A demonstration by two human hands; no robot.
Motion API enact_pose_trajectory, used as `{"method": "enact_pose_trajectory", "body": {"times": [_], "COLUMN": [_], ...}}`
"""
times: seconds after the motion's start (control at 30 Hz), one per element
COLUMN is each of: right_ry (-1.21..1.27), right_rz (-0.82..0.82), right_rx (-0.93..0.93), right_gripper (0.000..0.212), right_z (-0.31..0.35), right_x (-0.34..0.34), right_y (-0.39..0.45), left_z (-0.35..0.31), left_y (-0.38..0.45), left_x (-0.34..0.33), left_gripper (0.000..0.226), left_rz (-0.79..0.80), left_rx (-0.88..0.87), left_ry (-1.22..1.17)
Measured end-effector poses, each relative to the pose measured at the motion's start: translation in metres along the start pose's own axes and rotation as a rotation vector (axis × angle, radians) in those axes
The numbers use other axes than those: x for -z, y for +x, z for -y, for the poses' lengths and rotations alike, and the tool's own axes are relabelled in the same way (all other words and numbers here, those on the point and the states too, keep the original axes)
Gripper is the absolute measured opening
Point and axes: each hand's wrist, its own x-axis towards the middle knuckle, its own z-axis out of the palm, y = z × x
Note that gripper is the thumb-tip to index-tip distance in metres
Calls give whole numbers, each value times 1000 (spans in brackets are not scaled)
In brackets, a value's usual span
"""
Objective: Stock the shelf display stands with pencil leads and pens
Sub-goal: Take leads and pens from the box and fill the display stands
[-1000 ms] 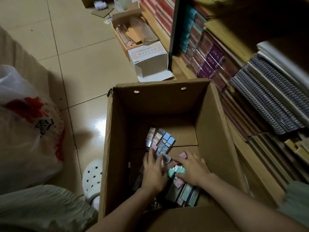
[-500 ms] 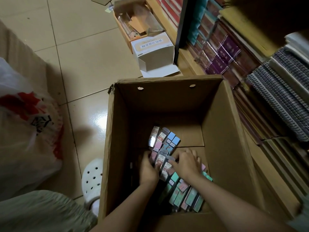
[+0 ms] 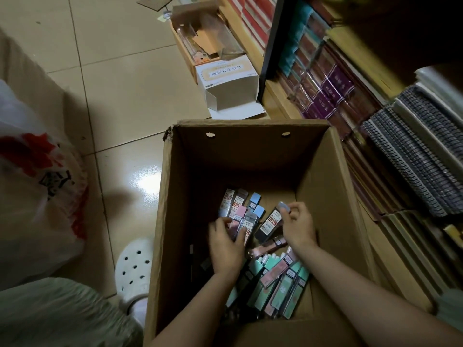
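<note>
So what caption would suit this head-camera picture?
Left hand gathers a fan of lead cases; right hand pinches another case inside a cardboard box.

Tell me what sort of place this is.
Probably a stationery shop: shelves packed with wrapped notebooks, and a cardboard box of pencil lead cases on the tiled floor.

Small print on the slim pencil-lead cases too tiny to read. Dark near-left corner of the brown cardboard box lost in shadow. White plastic bag with red print cut off at the left edge.
</note>
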Motion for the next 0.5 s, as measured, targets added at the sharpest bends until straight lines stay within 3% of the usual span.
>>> {"method": "enact_pose_trajectory", "body": {"times": [0.07, 0.2, 0.33, 0.37, 0.5], "right_ry": [49, 131, 104, 17, -448], "right_rz": [102, 378, 320, 291, 323], "right_rx": [38, 67, 111, 127, 139], "right_gripper": [10, 10, 3, 6, 69], "right_z": [8, 17, 19, 16, 6], "right_x": [1, -9, -15, -14, -14], "right_y": [-1, -9, -8, -6, -2], "left_z": [-9, -21, -10, -6, 4], "left_y": [1, 4, 3, 4, 15], "left_x": [2, 2, 1, 2, 3], "left_gripper": [25, 30, 26, 25, 21], "left_rz": [64, 361, 360, 336, 213], "left_rx": [-63, -82, 0, 45, 194], "left_ry": [-49, -127, -140, -147, -221]}}
